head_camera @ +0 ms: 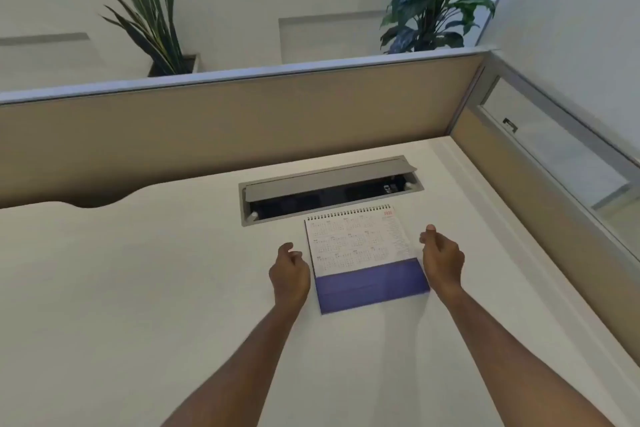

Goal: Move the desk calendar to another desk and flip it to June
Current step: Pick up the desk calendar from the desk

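The desk calendar sits on the counter right of frame centre, just below the cable hatch. The left grip and right grip flank it, loosely curled, holding nothing. I judge it light, stiff card with flimsy pages; best taken by both side edges.

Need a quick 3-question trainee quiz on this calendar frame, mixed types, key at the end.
1. What lies just behind the desk calendar: A keyboard, B open cable hatch, C mug?
2. Fill in: the left hand and right hand flank the ___.
3. True or false: a single June page is showing.
Key: 1 B; 2 calendar; 3 false, many small month grids show.
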Tool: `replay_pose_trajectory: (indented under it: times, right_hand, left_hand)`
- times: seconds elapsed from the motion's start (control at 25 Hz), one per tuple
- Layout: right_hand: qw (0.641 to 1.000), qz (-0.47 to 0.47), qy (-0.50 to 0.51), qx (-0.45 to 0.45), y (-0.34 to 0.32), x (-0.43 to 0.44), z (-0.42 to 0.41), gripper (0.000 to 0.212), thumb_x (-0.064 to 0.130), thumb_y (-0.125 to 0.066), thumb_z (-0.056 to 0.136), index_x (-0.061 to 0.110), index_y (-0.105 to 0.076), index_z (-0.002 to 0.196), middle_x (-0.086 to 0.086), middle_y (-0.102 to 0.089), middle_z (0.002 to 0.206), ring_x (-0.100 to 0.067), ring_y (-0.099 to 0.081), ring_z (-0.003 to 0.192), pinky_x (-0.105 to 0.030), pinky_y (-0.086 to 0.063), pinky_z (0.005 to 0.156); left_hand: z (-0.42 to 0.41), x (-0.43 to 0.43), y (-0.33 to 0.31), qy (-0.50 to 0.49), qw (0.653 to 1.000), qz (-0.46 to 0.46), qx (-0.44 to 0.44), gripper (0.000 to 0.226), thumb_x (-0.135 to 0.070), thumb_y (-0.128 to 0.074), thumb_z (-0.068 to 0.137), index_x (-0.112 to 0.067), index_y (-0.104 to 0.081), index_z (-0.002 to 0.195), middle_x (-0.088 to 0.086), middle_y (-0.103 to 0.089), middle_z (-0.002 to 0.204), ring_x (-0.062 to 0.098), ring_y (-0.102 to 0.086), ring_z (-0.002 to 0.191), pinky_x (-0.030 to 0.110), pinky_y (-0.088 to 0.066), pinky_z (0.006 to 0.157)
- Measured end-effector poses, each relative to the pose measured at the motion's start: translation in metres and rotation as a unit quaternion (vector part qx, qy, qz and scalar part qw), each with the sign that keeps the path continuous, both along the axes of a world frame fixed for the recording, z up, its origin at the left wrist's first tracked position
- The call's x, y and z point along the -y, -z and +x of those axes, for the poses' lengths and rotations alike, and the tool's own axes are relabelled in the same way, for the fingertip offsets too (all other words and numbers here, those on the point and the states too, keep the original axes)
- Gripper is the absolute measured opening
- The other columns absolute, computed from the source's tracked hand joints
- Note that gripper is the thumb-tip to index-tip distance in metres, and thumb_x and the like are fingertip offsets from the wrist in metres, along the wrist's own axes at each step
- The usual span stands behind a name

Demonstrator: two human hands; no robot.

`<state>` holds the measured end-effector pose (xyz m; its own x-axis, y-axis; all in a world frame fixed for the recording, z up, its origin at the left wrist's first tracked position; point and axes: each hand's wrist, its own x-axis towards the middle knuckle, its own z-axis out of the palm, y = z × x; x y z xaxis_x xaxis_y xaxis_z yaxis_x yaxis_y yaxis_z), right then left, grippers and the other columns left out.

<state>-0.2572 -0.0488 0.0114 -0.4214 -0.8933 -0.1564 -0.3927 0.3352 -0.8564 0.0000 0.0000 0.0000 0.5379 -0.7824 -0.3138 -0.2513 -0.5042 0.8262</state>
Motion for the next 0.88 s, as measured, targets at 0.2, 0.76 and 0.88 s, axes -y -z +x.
replay_pose_trajectory:
  times: [0.2,0.76,0.88]
  right_hand:
    - [0.996,0.073,0.036,-0.034,0.012,0.012,-0.005,0.051,0.033,-0.051,0.105,0.01,-0.056,0.059,-0.003,-0.06,0.067,-0.033,-0.058,0.079,-0.034,-0.038,0.075]
    - [0.984,0.147,0.096,0.005,0.019,0.021,0.017,0.026,-0.002,-0.051,0.085,0.0,-0.075,0.076,-0.015,-0.07,0.082,-0.035,-0.059,0.081,-0.036,-0.051,0.073]
    - [0.978,0.154,0.131,0.059,0.019,0.02,0.015,0.022,0.002,-0.054,0.088,-0.001,-0.075,0.083,-0.015,-0.071,0.089,-0.035,-0.062,0.085,-0.035,-0.051,0.074]
  left_hand:
    - [-0.007,0.012,0.01,0.014,0.997,0.065,-0.027,0.042,-0.012,-0.048,0.102,-0.003,-0.057,0.143,0.018,-0.065,0.14,0.035,-0.059,0.129,0.037,-0.043,0.109]
    - [-0.014,0.018,0.009,0.017,0.996,0.074,-0.052,0.029,-0.005,-0.052,0.098,-0.008,-0.079,0.108,0.011,-0.077,0.11,0.02,-0.06,0.087,0.025,-0.044,0.076]
    - [-0.012,0.014,0.006,-0.015,0.995,0.07,-0.074,0.029,-0.004,-0.056,0.097,-0.011,-0.079,0.112,0.011,-0.078,0.117,0.018,-0.06,0.089,0.024,-0.044,0.077]
